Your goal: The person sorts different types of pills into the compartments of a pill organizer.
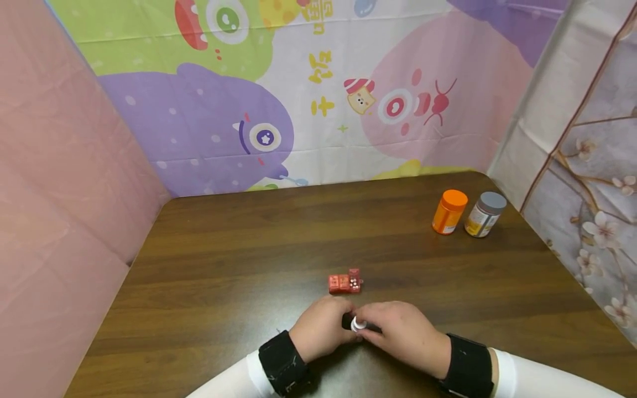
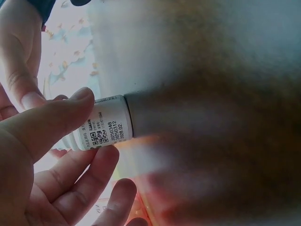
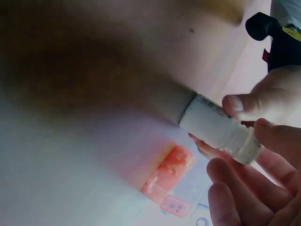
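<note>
A small white bottle [image 2: 110,121] with printed text and a code on its label is between my two hands near the front of the table. My left hand [image 1: 322,327] grips its body, thumb on one side and fingers on the other. At the other end, my right hand [image 1: 405,334] pinches the white cap [image 3: 249,147] between thumb and fingers. The bottle stands on the table, base down. Just beyond my hands lies a red pill box [image 1: 340,283]; its right compartment has the lid raised and holds several white pills.
At the table's back right stand an orange bottle [image 1: 449,212] and a grey-lidded bottle [image 1: 485,214], side by side. The brown wooden table [image 1: 239,243] meets a cartoon-print cloth [image 1: 328,138] at the back, with more cloth hanging at both sides.
</note>
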A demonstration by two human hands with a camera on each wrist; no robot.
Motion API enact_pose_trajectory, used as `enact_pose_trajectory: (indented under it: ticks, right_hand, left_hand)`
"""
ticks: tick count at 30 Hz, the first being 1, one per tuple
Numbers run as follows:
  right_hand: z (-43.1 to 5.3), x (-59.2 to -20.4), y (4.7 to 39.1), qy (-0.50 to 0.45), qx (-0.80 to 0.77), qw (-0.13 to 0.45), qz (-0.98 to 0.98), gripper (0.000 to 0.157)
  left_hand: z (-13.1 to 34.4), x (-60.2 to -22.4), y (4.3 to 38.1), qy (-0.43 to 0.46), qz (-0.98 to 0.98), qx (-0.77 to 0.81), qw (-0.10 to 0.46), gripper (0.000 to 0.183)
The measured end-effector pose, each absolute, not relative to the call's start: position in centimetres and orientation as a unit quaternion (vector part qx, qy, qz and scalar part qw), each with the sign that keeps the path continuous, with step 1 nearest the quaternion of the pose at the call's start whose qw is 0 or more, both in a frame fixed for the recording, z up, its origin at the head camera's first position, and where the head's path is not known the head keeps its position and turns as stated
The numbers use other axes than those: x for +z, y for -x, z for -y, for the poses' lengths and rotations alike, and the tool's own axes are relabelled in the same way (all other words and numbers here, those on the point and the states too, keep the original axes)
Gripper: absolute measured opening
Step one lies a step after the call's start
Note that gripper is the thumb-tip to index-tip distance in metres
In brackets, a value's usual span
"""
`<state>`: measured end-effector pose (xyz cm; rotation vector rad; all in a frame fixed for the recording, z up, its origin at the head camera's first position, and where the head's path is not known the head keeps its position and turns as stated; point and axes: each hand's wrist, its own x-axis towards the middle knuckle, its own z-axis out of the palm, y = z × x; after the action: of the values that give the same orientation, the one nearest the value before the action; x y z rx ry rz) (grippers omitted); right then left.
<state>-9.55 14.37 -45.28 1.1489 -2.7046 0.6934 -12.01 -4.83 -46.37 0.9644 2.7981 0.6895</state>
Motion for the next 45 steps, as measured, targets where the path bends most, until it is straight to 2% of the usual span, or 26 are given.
enact_pose_trajectory:
  ticks: [11, 19, 23, 29, 36, 43, 45]
  right_hand:
    - [-14.5, -45.2, 9.7, -0.397, 0.222, 0.064, 0.888, 0.007]
    - [-14.3, -45.3, 10.1, -0.389, 0.213, 0.018, 0.896, 0.024]
    - [-14.7, -45.1, 10.5, -0.414, 0.206, -0.004, 0.887, 0.025]
    - [-14.5, -44.7, 11.0, -0.428, 0.196, -0.036, 0.881, 0.018]
    - [-14.0, -44.4, 10.8, -0.415, 0.168, -0.030, 0.894, 0.009]
    - [-13.9, -44.2, 11.0, -0.370, 0.139, -0.038, 0.918, 0.027]
    - [-14.1, -44.1, 11.2, -0.361, 0.148, -0.052, 0.919, 0.028]
  left_hand:
    - [4.8, -46.0, 12.0, -0.319, -0.918, 0.227, 0.064, 0.024]
    - [5.0, -45.8, 11.9, -0.315, -0.922, 0.214, 0.065, 0.023]
    - [5.0, -45.7, 11.9, -0.314, -0.922, 0.216, 0.067, 0.024]
    - [5.0, -45.7, 11.8, -0.312, -0.922, 0.219, 0.069, 0.025]
    - [5.1, -45.9, 12.0, -0.313, -0.919, 0.230, 0.063, 0.023]
    - [5.2, -46.1, 12.1, -0.325, -0.914, 0.239, 0.055, 0.017]
    - [5.2, -46.1, 12.1, -0.325, -0.915, 0.235, 0.053, 0.019]
